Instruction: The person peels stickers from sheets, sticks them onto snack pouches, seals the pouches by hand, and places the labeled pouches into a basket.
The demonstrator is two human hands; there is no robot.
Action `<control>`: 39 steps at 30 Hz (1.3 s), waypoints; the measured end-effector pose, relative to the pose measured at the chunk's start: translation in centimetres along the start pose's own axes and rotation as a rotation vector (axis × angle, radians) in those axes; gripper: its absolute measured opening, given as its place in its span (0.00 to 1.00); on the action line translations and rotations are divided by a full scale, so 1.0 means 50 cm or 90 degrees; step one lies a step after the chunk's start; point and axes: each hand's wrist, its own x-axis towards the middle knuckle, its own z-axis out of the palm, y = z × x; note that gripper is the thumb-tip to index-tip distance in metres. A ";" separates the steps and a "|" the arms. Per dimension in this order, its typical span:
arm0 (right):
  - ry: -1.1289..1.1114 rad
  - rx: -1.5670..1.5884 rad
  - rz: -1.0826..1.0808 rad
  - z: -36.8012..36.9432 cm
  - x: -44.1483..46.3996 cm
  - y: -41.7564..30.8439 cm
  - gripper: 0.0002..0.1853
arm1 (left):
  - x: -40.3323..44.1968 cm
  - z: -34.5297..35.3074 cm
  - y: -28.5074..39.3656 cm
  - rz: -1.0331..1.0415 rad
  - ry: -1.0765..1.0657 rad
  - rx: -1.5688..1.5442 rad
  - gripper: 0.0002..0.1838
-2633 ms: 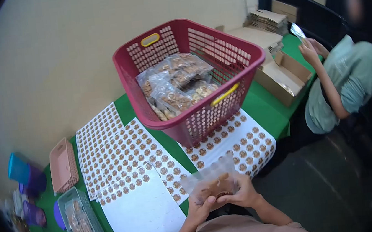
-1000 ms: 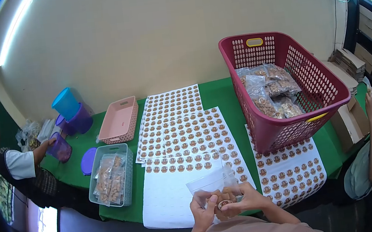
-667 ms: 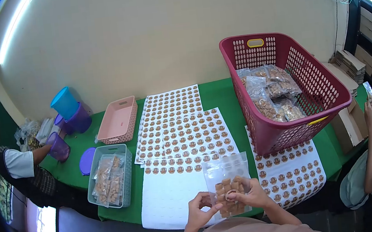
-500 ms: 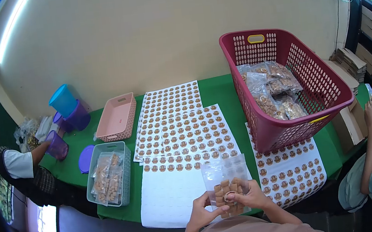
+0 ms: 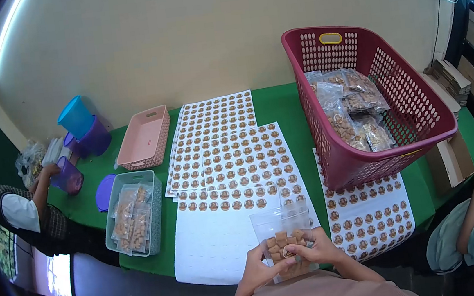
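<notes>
A clear zip pouch [image 5: 281,220] of small brown pillow-shaped snacks is between my two hands, low in front of my body. My left hand [image 5: 260,268] grips the pouch's left side and lower edge, thumb across the front. The fingers of my right hand [image 5: 322,248] wrap round its right side, while the thumb presses at a round sticker [image 5: 287,251] on the front. Part of that sticker is hidden under the thumb. Just beyond the pouch lies a sheet of round brown stickers [image 5: 219,249], its lower part bare white, overlapping other sheets.
A maroon basket [image 5: 362,171] of filled pouches stands right, on another sticker sheet [image 5: 367,215]. Left are a grey-green basket [image 5: 156,215] of pouches, a pink basket [image 5: 158,148], a purple lid [image 5: 105,193] and tubs [image 5: 95,138]. One person works at each side.
My view has shifted slightly. Both hands still hold the pouch, with the right thumb at the sticker. The person on the left has moved an arm at the purple container.
</notes>
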 end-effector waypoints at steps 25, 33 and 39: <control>-0.214 0.130 0.093 -0.011 0.027 0.035 0.20 | -0.002 0.011 -0.044 -0.053 0.157 -0.222 0.16; -0.178 0.164 0.124 -0.016 0.029 0.032 0.14 | 0.011 0.011 -0.024 -0.047 0.110 -0.136 0.24; -0.144 0.170 0.114 -0.017 0.032 0.043 0.21 | 0.017 0.001 -0.033 -0.074 0.108 -0.102 0.27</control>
